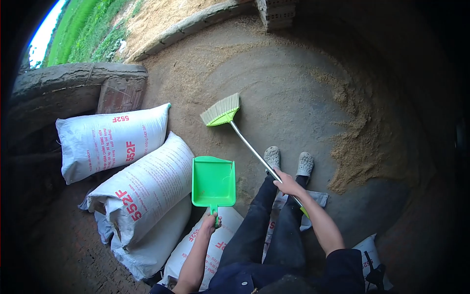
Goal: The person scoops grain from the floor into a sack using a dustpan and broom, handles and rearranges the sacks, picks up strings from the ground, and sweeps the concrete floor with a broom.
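In my left hand (211, 221) is the short handle of a green dustpan (214, 181), its pan facing up beside the white sacks. My right hand (288, 184) is wrapped round the metal pole of a broom (226, 110). The broom's pale bristles and lime-green head lie out to the front left, over the concrete floor (274, 83). Its pole slants back past my shoes to a lime-green grip end below my right hand. Nothing but a small speck or two shows in the dustpan.
Full white sacks with red print (115, 139) lie at the left, another sack (156, 186) leaning among them. A band of brown grain-like husks (360, 147) curves along the right. A low wall (78, 78) and a brick pillar (276, 14) border the floor.
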`<state>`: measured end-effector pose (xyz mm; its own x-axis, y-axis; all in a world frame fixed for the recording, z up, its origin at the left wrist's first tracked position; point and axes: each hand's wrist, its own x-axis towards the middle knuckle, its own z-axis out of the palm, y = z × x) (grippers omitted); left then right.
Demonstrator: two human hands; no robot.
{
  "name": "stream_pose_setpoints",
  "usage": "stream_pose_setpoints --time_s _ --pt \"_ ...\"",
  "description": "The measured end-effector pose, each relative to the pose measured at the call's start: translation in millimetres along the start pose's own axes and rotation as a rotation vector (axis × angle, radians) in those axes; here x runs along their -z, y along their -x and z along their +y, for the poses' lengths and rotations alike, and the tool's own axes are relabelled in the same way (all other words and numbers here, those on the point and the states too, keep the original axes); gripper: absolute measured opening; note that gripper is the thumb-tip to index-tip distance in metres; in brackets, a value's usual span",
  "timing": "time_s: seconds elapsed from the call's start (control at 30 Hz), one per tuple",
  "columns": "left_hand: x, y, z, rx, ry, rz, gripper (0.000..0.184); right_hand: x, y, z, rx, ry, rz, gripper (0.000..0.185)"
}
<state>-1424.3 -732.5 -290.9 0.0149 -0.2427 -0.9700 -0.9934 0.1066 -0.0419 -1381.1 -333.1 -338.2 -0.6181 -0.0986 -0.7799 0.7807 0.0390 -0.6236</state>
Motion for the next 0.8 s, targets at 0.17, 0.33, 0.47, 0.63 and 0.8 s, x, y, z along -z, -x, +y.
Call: stream_pose_setpoints --time_s 0.17,0.33,0.47,0.63,0.8 --pt "6 8 -1 0.006 0.041 0.003 0.016 -41 -78 1 0.131 0.77 0.095 0.048" --pt "8 4 -9 0.01 0.059 0.045 0.014 -19 -116 -29 0.264 0.952 0.275 0.039" --pt "17 -8 -19 0.048 0.123 0.02 0.012 0 -143 -52 0.227 0.952 0.256 0.038" --pt "22 -11 -22 0.074 0.15 -0.009 0.011 15 -148 -67 0.206 0.939 0.307 0.033" --pt "24 -8 -23 0.053 0.13 0.004 0.011 39 -150 -77 0.146 0.844 0.389 0.03"
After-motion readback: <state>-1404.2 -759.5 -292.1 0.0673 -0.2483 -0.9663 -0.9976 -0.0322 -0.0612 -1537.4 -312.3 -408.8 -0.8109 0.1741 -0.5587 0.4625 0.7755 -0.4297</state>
